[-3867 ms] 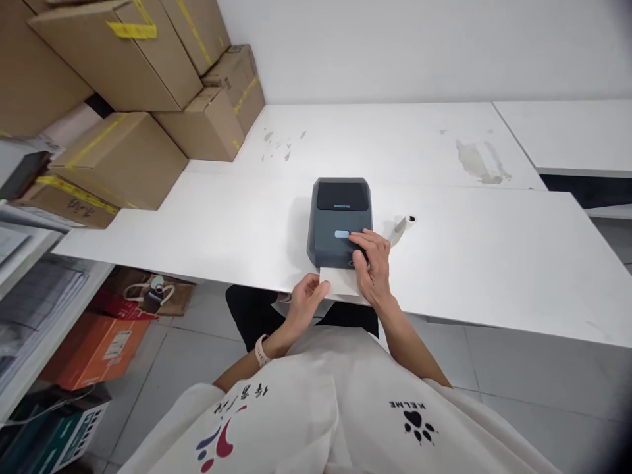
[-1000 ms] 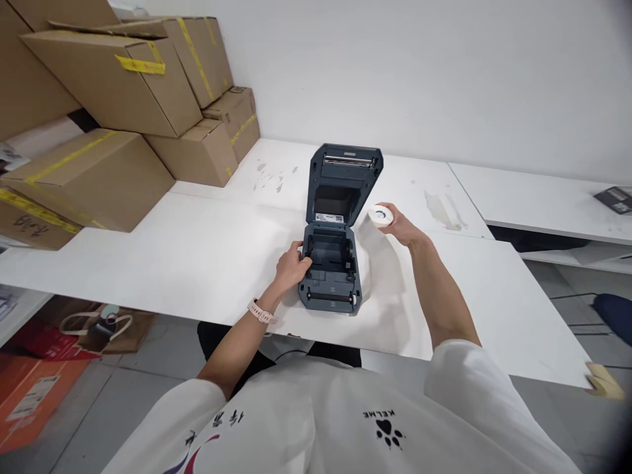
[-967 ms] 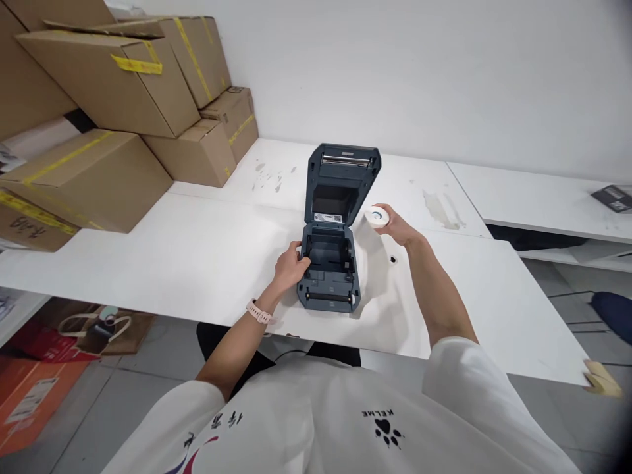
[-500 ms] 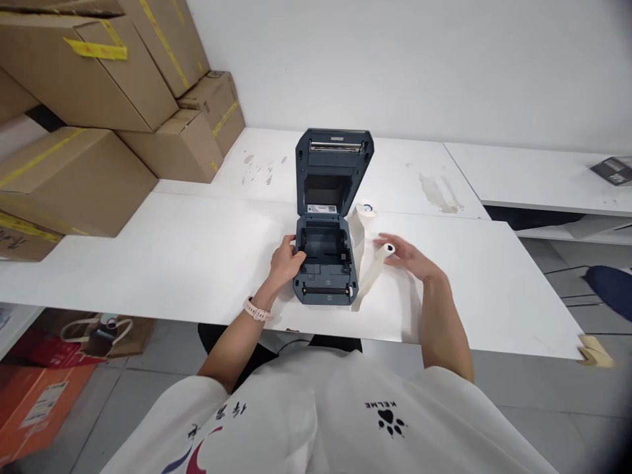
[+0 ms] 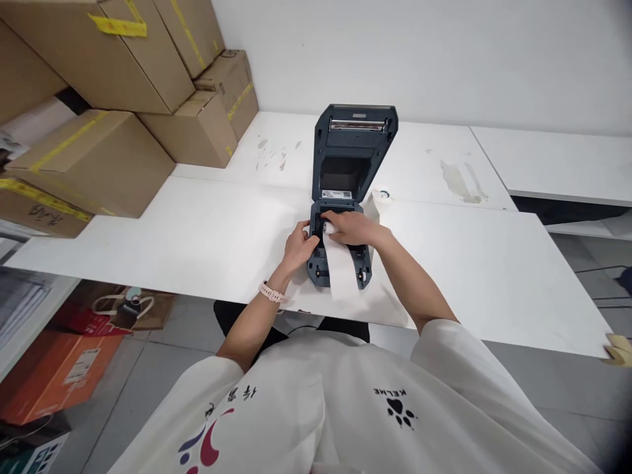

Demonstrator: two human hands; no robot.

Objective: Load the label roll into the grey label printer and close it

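Note:
A dark grey label printer [image 5: 316,271] stands on the white table with its lid [image 5: 345,146] raised. My left hand [image 5: 298,247] is closed on the printer's left edge, its thumb over the rim of the open bay. Inside the bay, my right hand [image 5: 354,228] grips a small roll of white label paper [image 5: 327,228]. From the roll a loose paper strip [image 5: 343,268] runs over the printer's front edge toward me. The right hand covers much of the bay, so how the roll sits in there is hidden.
Behind the printer's right side lies another pale paper roll [image 5: 381,196], partly hidden. Stacked cardboard boxes [image 5: 101,161] fill the table's left end. The white table [image 5: 459,263] extends right, with a tan corner guard [image 5: 618,349] at its end. An orange box [image 5: 64,375] lies below left.
My right hand has brought the paper roll from beside the printer into its open bay. The strip now hangs over the front. The left hand stays on the printer; the camera view has shifted.

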